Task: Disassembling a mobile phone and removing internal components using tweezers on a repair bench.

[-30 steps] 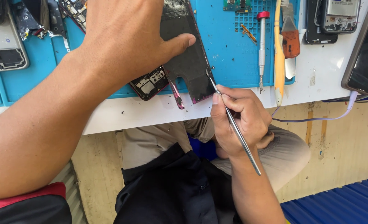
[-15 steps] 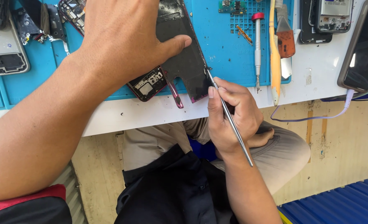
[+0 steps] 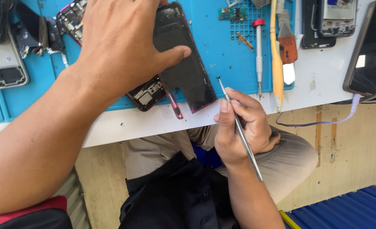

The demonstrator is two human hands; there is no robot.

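While a blue work mat [image 3: 234,63] covers most of the white bench [image 3: 154,123] beneath both hands, a dismantled black phone [image 3: 183,72] is pinned flat on it by the left hand [image 3: 120,46]. That hand is spread wide over the phone's upper part, palm down, with the thumb stretched across the dark inner panel; the phone's lower end and a pink-edged corner are left showing just below the thumb. Just beside the phone, towards the bench edge, the right hand [image 3: 243,123] is curled closed around a thin metal pry tool [image 3: 239,127], gripped like a pen between thumb and fingers. The tool's tip is seen just clear of the phone's right edge, over the mat; contact cannot be confirmed. Beyond the right hand, a red-capped screwdriver [image 3: 259,51], a yellow-handled tool [image 3: 276,63] and an orange-handled scraper [image 3: 286,46] are laid side by side on the mat. Further to the right of that hand, a dark phone [image 3: 368,46] is rested on the bench. Past the left hand's far side, opened phone frames [image 3: 3,68] are scattered.
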